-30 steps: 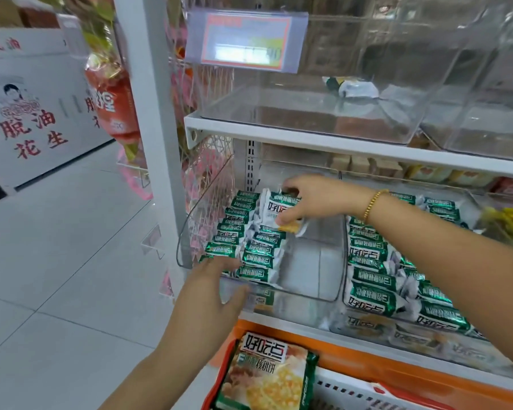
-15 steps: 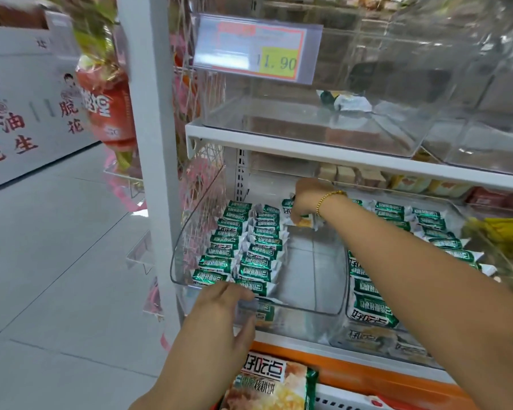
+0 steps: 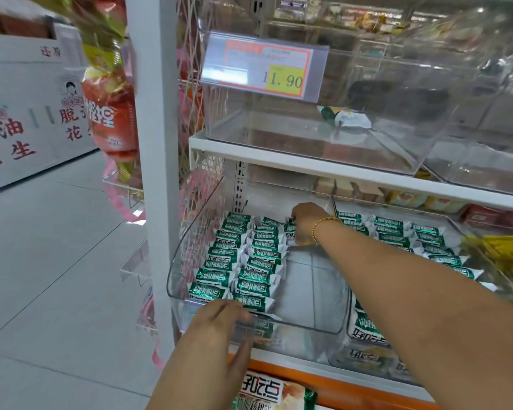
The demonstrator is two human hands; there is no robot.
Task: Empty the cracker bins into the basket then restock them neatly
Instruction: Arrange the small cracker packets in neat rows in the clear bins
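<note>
A clear plastic bin [image 3: 308, 328] sits on the lower shelf, with two neat rows of green-and-white cracker packets [image 3: 243, 255] along its left side. My right hand [image 3: 307, 220] reaches to the back of the bin and pinches a cracker packet [image 3: 290, 232] at the head of a third row. My left hand [image 3: 219, 327] grips the bin's front rim, thumb below it. The bin's right half shows bare floor. A second bin [image 3: 397, 359] to the right holds more of the same packets [image 3: 421, 238].
An upper clear bin [image 3: 308, 137] holds one lone packet [image 3: 345, 118] and carries a price tag [image 3: 264, 66] reading 11.90. A white shelf post [image 3: 154, 173] stands left of the bins. A large cracker bag [image 3: 267, 393] lies in the orange basket [image 3: 335, 386] below.
My right hand has carried the packet from the bin's middle to its back. The view has shifted closer and lower. My left hand stays on the front rim.
</note>
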